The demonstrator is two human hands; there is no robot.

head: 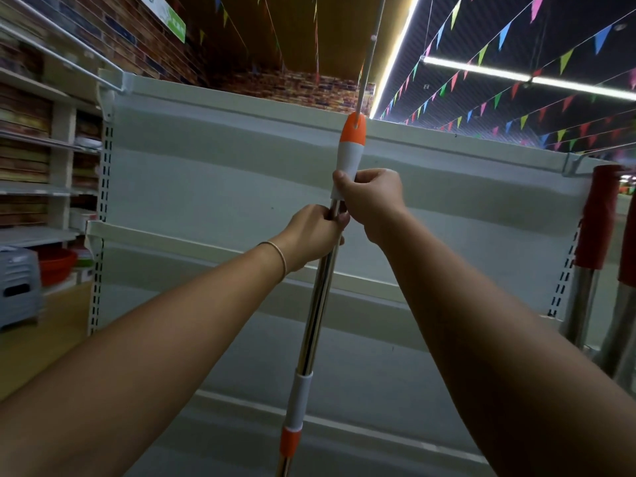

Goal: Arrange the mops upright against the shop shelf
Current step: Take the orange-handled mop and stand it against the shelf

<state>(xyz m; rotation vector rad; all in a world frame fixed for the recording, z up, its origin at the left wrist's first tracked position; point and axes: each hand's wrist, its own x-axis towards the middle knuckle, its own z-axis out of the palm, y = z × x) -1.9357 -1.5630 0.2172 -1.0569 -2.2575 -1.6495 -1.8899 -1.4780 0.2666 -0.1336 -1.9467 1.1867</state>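
A mop handle (318, 301) with a shiny metal shaft and a white and orange top grip stands nearly upright in front of the white shop shelf (220, 173). My left hand (315, 235) grips the metal shaft just below the white sleeve. Just above it, my right hand (373, 197) holds the lower end of the white grip. A white and orange collar sits lower on the shaft. The mop's head is out of view below.
Two more metal mop handles with red grips (597, 242) lean at the shelf's right end. To the left are stocked shelves, a grey plastic stool (19, 287) and a red basin (56, 265). Bunting strings hang overhead.
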